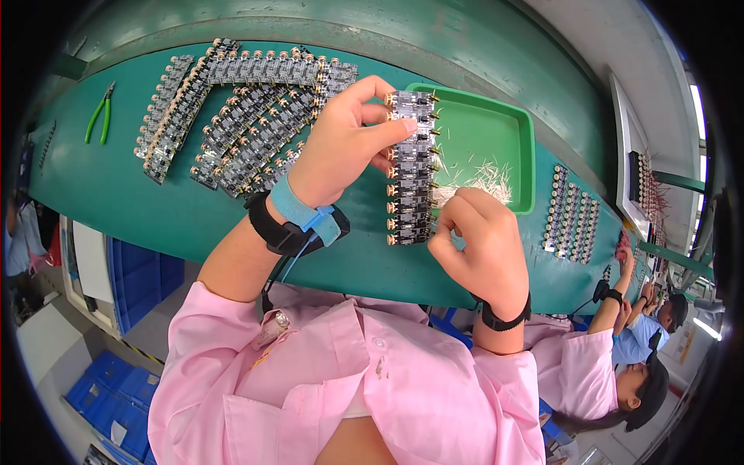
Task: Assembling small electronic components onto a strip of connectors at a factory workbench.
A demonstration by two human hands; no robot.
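A long panel of small circuit boards (411,174) stands lengthwise in front of me, gold parts along its left edge and brass pins along its right. My left hand (353,136) is closed on its upper left part, thumb across the front. At the panel's lower right edge is my right hand (480,240), fingers pinched together; whatever they hold is hidden or too small to make out. Behind the panel lies a green tray (525,159) with many thin, pale wire pieces (487,183) heaped in its near part. A blue wrist strap (298,211) circles my left wrist.
More circuit board panels (256,68) lie stacked and fanned at the left. Green-handled cutters (99,116) rest farther left. Another group of board panels (571,215) sits right of the tray. Co-workers (620,364) are at the bench on the right. Blue crates (116,395) stand below, left.
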